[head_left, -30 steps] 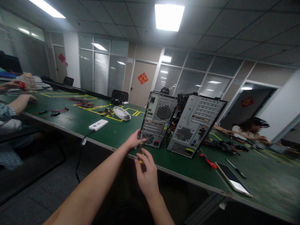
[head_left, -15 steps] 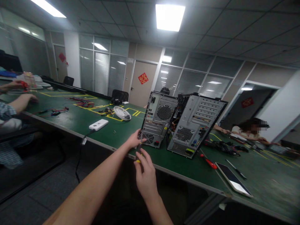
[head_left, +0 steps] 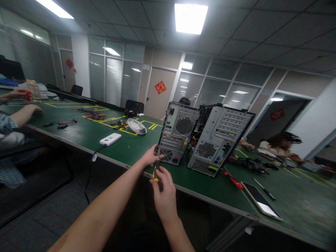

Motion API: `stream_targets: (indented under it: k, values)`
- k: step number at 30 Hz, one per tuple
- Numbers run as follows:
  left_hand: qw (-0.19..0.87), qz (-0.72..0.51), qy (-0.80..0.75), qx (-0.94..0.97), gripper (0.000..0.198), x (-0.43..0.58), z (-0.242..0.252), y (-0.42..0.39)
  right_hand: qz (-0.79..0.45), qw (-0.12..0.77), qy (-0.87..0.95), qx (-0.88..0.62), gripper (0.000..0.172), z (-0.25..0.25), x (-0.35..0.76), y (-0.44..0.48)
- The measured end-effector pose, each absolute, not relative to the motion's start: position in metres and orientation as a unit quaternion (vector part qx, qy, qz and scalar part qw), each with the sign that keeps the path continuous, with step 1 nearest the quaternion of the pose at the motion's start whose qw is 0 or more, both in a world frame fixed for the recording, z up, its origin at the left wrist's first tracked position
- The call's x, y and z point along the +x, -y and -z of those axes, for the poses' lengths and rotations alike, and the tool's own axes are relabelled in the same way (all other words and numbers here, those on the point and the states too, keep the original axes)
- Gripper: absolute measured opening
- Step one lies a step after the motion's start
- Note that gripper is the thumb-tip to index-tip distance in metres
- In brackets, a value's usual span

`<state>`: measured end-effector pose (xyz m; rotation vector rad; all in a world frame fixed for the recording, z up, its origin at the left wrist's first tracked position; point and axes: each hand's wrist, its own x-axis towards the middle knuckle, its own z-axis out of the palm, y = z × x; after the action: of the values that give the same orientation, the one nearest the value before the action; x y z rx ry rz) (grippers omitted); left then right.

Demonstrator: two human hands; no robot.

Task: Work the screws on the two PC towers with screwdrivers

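Two grey computer cases stand side by side on a green table (head_left: 110, 154) with their rear panels facing me. My left hand (head_left: 150, 156) reaches to the lower left corner of the nearer case (head_left: 176, 134), its fingers curled against the panel edge. Just below it, my right hand (head_left: 163, 195) pinches a yellow and black screwdriver (head_left: 155, 173), whose tip points up at that corner. The second case (head_left: 219, 140) stands to the right, untouched.
A red screwdriver (head_left: 233, 181), a phone (head_left: 261, 204) and a thin tool lie right of the cases. A white box (head_left: 110, 139), a white fan (head_left: 136, 126) and loose cables lie to the left. Other people work at the far left and far right.
My right hand has shifted slightly up and left, bringing the screwdriver closer to the case corner. My left hand has stayed in place.
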<state>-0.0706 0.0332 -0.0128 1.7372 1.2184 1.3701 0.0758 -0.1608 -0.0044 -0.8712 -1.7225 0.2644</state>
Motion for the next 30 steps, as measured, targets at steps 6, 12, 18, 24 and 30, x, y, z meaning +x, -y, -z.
stream_targets:
  k: [6,12,18,24,30]
  values:
    - [0.312,-0.517,-0.453,0.656,0.091,-0.0695,0.0136,-0.0345,-0.118,0.565,0.723,-0.380,0.027,0.0016,0.0759,0.1601]
    - [0.325,-0.526,-0.441,0.650,0.091,-0.0686,0.0142,-0.0354,-0.107,0.556,0.738,-0.366,0.030,-0.0002,0.0764,0.1604]
    - [0.322,-0.525,-0.447,0.649,0.092,-0.0683,0.0117,-0.0328,-0.098,0.564,0.733,-0.367,0.029,0.0021,0.0772,0.1597]
    - [0.316,-0.516,-0.456,0.653,0.090,-0.0683,0.0099,-0.0307,-0.094,0.565,0.734,-0.364,0.028,0.0036,0.0769,0.1597]
    - [0.316,-0.518,-0.458,0.650,0.090,-0.0677,0.0105,-0.0313,-0.105,0.564,0.732,-0.369,0.027,0.0033,0.0765,0.1605]
